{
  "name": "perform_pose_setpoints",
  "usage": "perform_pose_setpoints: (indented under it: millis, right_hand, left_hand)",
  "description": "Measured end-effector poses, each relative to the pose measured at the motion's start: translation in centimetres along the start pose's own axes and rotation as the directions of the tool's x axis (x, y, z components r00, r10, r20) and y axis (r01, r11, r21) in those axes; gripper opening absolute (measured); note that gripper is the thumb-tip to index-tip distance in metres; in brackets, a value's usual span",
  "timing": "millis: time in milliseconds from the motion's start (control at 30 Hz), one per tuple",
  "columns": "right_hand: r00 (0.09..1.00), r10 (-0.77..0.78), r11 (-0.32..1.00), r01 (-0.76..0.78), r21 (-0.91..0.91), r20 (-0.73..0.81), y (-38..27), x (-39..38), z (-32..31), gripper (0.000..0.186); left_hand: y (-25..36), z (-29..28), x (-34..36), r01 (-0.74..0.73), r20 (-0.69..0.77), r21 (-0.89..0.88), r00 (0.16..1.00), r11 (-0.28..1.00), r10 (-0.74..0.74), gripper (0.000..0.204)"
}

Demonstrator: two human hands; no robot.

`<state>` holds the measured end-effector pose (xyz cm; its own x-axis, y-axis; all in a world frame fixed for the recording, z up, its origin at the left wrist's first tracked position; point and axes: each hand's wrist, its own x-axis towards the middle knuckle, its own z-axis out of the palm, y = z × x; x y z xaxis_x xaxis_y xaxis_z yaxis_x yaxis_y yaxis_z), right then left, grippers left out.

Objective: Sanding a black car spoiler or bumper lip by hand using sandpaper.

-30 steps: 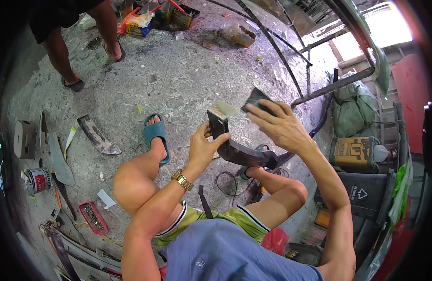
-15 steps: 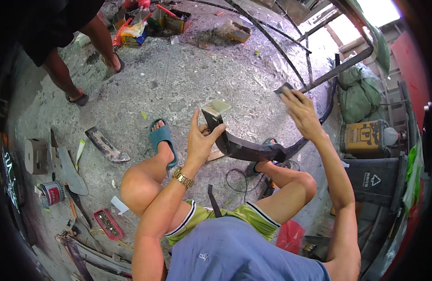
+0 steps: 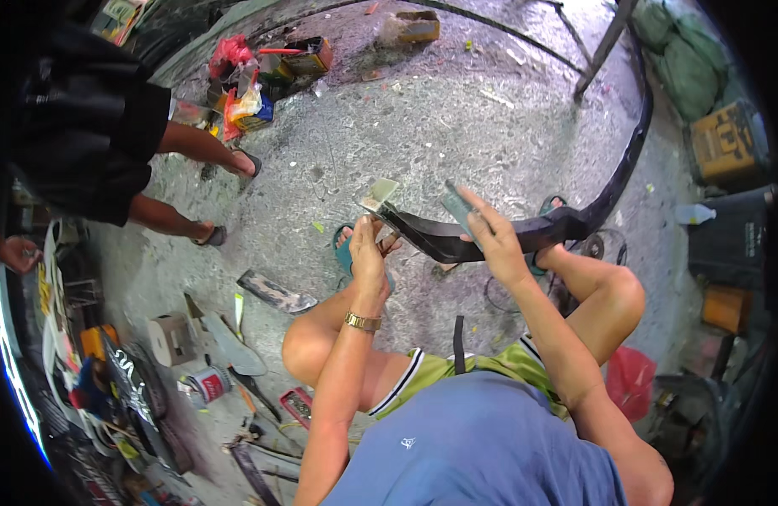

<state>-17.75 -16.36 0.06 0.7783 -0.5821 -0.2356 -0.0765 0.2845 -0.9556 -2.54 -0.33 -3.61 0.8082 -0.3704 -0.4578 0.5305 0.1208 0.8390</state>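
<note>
A long curved black strip [image 3: 524, 236] reaches from in front of me to the far right, bending upward there. My left hand [image 3: 370, 261] grips its left end from below, fingers curled round it. A pale, square, translucent piece [image 3: 382, 192] stands at that end, just above my fingers. My right hand [image 3: 497, 240] holds a thin, flat, grey-green pad [image 3: 461, 207] under its fingers, over the strip's middle left portion. Whether the pad touches the strip, I cannot tell.
Another person's legs [image 3: 182, 219] stand at the left. Open boxes [image 3: 309, 55] lie on the floor beyond. A dark scuffed piece [image 3: 275, 291], a can [image 3: 208, 384] and a red tray [image 3: 296, 405] lie left of my knee. A dark bin [image 3: 731, 236] stands at the right.
The view has swung, so the floor items sit farther right. My right hand has come leftward and nearer with the pad, toward my left hand. The strip's left end remains in my left hand.
</note>
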Motion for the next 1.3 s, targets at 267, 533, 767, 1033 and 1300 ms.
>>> perform_pose_setpoints:
  millis: [267,533,767,1033,1300]
  right_hand:
    - [0.985,-0.158,0.964,0.170,-0.204,0.076,2.2,-0.5,0.6,0.048]
    - [0.996,-0.017,0.998,0.011,0.057,0.090,1.9,2.5,-0.9,0.055]
    - [0.948,-0.049,0.999,0.046,0.017,0.316,-1.3,4.8,0.6,0.056]
    - [0.954,-0.166,0.966,0.209,-0.153,0.251,-2.4,6.0,8.6,0.061]
    - [0.949,-0.099,0.966,0.165,-0.200,0.300,-4.7,0.5,4.8,0.057]
  left_hand:
    - [0.3,-0.2,0.0,-0.181,0.033,0.255,0.983,0.950,0.179,0.044]
    - [1.6,-0.1,-0.6,-0.238,0.096,0.253,0.971,0.938,0.220,0.050]
    - [2.4,1.1,-1.0,-0.170,0.040,0.261,0.985,0.950,0.165,0.062]
    - [2.1,1.2,-0.9,-0.186,0.036,0.193,0.983,0.963,0.182,0.065]
    - [1.8,0.9,-0.8,-0.191,0.061,0.134,0.981,0.972,0.184,0.064]
